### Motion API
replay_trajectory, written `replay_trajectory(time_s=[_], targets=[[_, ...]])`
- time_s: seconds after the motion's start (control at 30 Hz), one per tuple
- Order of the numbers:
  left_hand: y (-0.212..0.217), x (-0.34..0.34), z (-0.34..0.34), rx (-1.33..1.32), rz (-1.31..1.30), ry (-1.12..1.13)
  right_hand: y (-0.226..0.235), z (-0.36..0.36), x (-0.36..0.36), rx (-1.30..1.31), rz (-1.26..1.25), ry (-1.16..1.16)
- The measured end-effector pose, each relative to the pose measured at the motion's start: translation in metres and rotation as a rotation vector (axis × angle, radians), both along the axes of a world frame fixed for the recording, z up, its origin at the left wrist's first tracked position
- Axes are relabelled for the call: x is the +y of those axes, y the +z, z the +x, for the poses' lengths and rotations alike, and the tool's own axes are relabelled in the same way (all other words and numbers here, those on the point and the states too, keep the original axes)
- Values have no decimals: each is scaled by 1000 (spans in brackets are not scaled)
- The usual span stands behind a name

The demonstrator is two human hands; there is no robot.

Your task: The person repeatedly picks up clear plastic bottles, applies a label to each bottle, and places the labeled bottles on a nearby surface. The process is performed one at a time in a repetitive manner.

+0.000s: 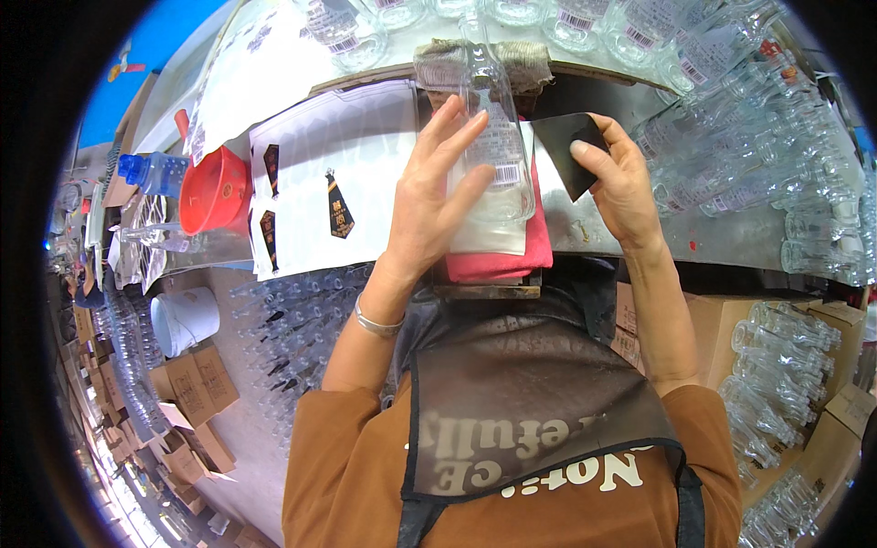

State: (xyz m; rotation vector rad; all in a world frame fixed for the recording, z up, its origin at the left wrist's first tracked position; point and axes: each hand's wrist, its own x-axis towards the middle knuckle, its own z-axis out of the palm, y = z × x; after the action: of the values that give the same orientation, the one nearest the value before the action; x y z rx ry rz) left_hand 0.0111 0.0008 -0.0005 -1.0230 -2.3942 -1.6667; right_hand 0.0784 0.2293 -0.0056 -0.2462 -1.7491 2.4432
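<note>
we see the table (731,239) first, a grey metal top curving across the upper half of the view. along its far edge and down its right side lie many clear glass bottles (731,173), crowded close together, with more of them stacked in cardboard boxes (827,429) at the lower right. a white sheet of label backing (347,173) covers the table's left part, with small dark tie-shaped labels (339,206) stuck on it. left of that sheet stands a red plastic bowl (215,192), and below the table edge a white bucket (184,320) sits on the floor among flattened cartons.

at the centre a red folded cloth (539,242) lies on the table, and on it rests one clear glass bottle (489,137), laid on its side with its neck pointing away from us. our left hand (429,205) lies flat across the bottle's near part, fingers spread and pressing on the glass, so this grip is apart, resting rather than wrapped round. a silver bangle (376,321) circles that wrist.

our right hand (621,183) is just right of the bottle, its grip clamped on a dark label (571,151), thumb on top and fingers beneath, the label's left edge just beside the bottle's side; we cannot tell whether they touch.
</note>
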Motion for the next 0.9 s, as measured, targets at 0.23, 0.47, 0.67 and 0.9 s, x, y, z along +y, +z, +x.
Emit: replay_trajectory(time_s=[0.23, 0.47, 0.67, 0.9], targets=[[-1, 1, 1, -7, 20, 7, 30, -37, 3, 268, 762, -120], [-4, -2, 3, -93, 40, -8, 72, -58, -3, 423, 1286, -135], [-16, -14, 24, -88, -59, -26, 89, -66, -22, 622, 1447, 77], [-10, -1, 35, -121, 13, 9, 91, -72, -48, 521, 1617, 359]])
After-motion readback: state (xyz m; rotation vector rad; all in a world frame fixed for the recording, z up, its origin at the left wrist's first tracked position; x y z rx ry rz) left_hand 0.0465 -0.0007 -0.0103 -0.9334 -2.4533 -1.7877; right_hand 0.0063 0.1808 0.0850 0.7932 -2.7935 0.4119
